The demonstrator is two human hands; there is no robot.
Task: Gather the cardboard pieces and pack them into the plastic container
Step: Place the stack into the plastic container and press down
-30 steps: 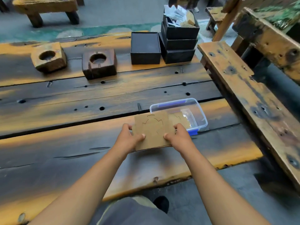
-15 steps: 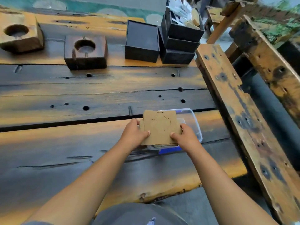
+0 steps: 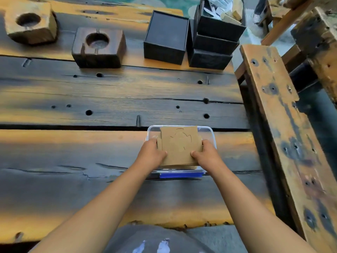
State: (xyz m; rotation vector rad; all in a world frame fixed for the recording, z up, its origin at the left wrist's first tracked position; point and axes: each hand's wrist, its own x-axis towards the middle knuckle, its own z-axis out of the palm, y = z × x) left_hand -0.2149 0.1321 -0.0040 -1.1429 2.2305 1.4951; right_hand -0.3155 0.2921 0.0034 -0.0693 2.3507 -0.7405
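A stack of brown cardboard pieces (image 3: 179, 145) with cut outlines on the top sheet sits over the clear plastic container (image 3: 209, 132), which has a blue clip at its near edge. My left hand (image 3: 151, 156) grips the stack's left side and my right hand (image 3: 206, 155) grips its right side. The stack covers most of the container's opening. I cannot tell whether the stack rests on the container's floor.
The container stands on a dark, scorched wooden table (image 3: 91, 179). At the back stand two wooden blocks with round holes (image 3: 98, 47), a black box (image 3: 166, 36) and stacked black boxes (image 3: 215, 39) holding scraps. A wooden bench (image 3: 284, 134) runs along the right.
Both hands have carried the cardboard stack forward from in front of the container to over its opening and lowered it. The camera has tilted down and closer.
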